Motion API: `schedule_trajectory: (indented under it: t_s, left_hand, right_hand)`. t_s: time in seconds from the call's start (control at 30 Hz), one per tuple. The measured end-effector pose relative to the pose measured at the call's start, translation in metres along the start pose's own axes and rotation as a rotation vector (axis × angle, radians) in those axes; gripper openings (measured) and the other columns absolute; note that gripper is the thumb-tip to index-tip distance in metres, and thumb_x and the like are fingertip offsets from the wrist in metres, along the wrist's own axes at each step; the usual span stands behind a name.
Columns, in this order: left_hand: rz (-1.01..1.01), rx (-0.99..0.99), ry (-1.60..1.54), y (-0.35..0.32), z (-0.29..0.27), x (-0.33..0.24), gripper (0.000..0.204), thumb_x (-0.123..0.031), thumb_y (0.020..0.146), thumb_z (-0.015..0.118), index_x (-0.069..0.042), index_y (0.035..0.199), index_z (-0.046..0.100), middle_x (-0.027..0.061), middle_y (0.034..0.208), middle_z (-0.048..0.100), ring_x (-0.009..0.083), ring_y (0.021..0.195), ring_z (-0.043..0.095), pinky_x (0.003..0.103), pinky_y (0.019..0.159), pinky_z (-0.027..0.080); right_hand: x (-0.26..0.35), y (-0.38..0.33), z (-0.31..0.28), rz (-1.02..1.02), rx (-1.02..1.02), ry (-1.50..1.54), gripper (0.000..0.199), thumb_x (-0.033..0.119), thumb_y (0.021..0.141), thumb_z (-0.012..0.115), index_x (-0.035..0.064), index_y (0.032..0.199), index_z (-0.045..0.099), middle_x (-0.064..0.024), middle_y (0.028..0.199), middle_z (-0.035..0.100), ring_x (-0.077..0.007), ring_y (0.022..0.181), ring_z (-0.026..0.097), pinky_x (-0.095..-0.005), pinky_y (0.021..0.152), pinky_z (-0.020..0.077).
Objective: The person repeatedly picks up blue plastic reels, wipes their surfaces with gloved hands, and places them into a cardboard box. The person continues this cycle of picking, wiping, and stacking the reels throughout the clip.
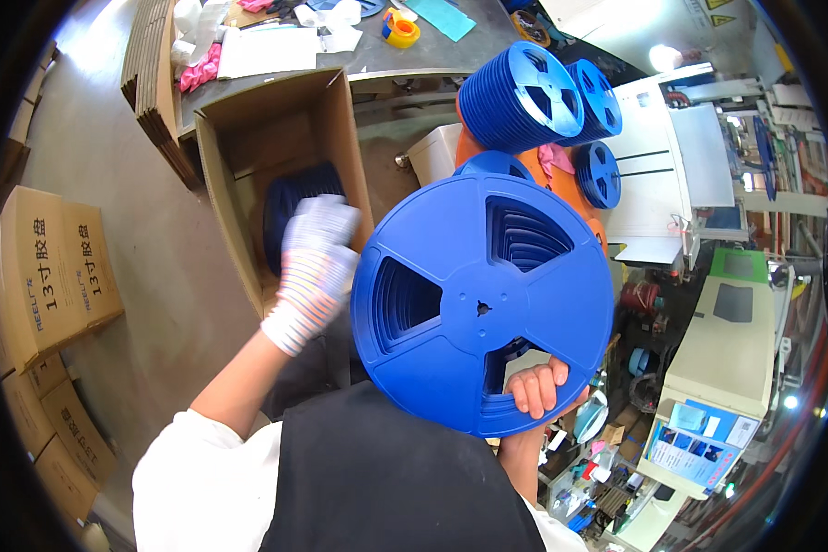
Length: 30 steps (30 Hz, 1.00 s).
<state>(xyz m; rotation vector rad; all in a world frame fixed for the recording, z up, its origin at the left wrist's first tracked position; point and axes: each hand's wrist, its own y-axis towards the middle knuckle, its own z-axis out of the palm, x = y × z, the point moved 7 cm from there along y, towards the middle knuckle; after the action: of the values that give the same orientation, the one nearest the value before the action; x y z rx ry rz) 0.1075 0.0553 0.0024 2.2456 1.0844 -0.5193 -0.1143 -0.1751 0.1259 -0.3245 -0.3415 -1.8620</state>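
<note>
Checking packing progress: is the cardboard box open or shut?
Open: the box's flaps stand apart, and blue reels show inside, behind the gloved left hand.

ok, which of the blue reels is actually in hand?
The big blue reel stack nearest the camera: right hand fingers hook through its lower spoke opening. The other reels sit untouched on the cart or in the carton.

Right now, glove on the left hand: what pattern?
White knit with thin coloured stripes, on the left hand; head view.
</note>
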Motion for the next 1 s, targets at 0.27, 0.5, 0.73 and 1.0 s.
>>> schedule_trajectory:
  t_s: [0.27, 0.5, 0.73, 1.0]
  left_hand:
    - [0.306, 0.339, -0.345, -0.021, -0.018, -0.137, 0.054, -0.039, 0.088, 0.059, -0.035, 0.142, 0.053, 0.0227, 0.163, 0.015, 0.0497, 0.149, 0.005, 0.065, 0.116, -0.002]
    - [0.159, 0.439, -0.282, -0.024, 0.013, -0.122, 0.051, -0.039, 0.089, 0.058, -0.038, 0.141, 0.055, 0.0311, 0.162, 0.004, 0.0548, 0.148, -0.004, 0.066, 0.115, -0.005]
    - [0.226, 0.418, -0.311, -0.020, 0.012, -0.127, 0.048, -0.039, 0.090, 0.056, -0.034, 0.138, 0.058, 0.0282, 0.163, 0.007, 0.0555, 0.147, 0.001, 0.067, 0.115, -0.001]
    - [0.617, 0.337, -0.605, 0.019, 0.001, -0.212, 0.057, -0.041, 0.091, 0.057, -0.017, 0.143, 0.050, 0.0161, 0.151, 0.043, 0.0385, 0.145, 0.032, 0.061, 0.117, 0.018]
  right_hand:
    - [-0.004, -0.014, 0.004, 0.004, 0.050, 0.000, 0.041, 0.046, 0.091, 0.066, 0.0065, 0.098, 0.055, -0.0022, 0.060, 0.055, -0.0163, 0.051, 0.056, -0.0331, 0.057, 0.0443]
    - [-0.002, -0.018, 0.000, -0.019, -0.006, -0.020, 0.034, 0.039, 0.094, 0.065, 0.0088, 0.094, 0.050, -0.0010, 0.059, 0.053, -0.0140, 0.050, 0.054, -0.0315, 0.057, 0.0431]
    - [0.001, -0.025, -0.004, -0.029, -0.026, -0.017, 0.037, 0.042, 0.093, 0.065, 0.0081, 0.096, 0.051, -0.0011, 0.060, 0.053, -0.0151, 0.052, 0.055, -0.0326, 0.058, 0.0437]
    - [0.002, -0.021, -0.007, 0.051, 0.043, 0.008, 0.045, 0.048, 0.092, 0.064, 0.0058, 0.102, 0.054, -0.0034, 0.064, 0.055, -0.0182, 0.056, 0.056, -0.0357, 0.063, 0.0445]
